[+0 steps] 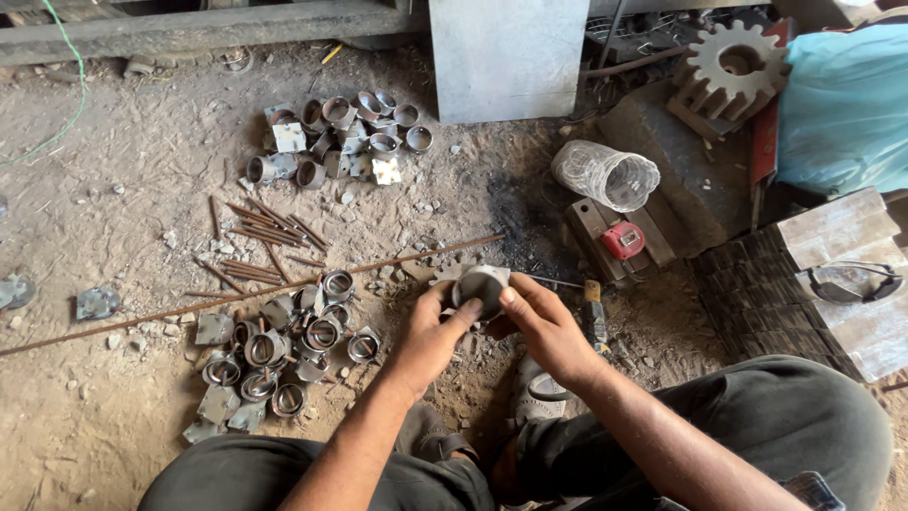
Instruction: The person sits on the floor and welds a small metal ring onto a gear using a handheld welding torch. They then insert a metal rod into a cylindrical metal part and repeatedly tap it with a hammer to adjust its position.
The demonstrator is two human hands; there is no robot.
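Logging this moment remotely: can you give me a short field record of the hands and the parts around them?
left hand: grips the metal ring part from the left
right hand: thumb on the same part
near pile: ring parts on square plates, left of hands
far pile: similar parts
rods: short, rusty, between the piles
ground: bare dirt

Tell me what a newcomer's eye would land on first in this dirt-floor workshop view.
Centre frame, the left hand and right hand grip one short metal ring piece between them. Left of them lies a heap of similar ring pieces, with a second heap farther up. A big toothed gear sits top right.
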